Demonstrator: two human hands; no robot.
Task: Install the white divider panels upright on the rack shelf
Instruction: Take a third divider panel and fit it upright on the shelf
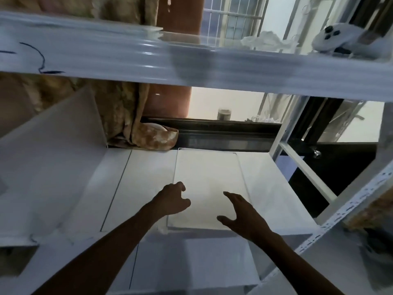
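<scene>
Head view: both arms reach forward over the shelf (265, 182). Left hand (173, 200) loosely curled, empty, at the left edge of a white panel (207, 184) lying flat. Right hand (242, 211) spread, empty, at its right edge. Another panel (53, 150) stands tilted at left.

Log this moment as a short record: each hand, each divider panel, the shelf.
left hand: open, fingers curled, over the flat panel's left edge; contact unclear
right hand: open, fingers spread, at the flat panel's right near corner
flat panel: lying flat on the shelf, not yet upright
standing panel: upright at the shelf's left side
shelf: white, middle level of the rack
</scene>
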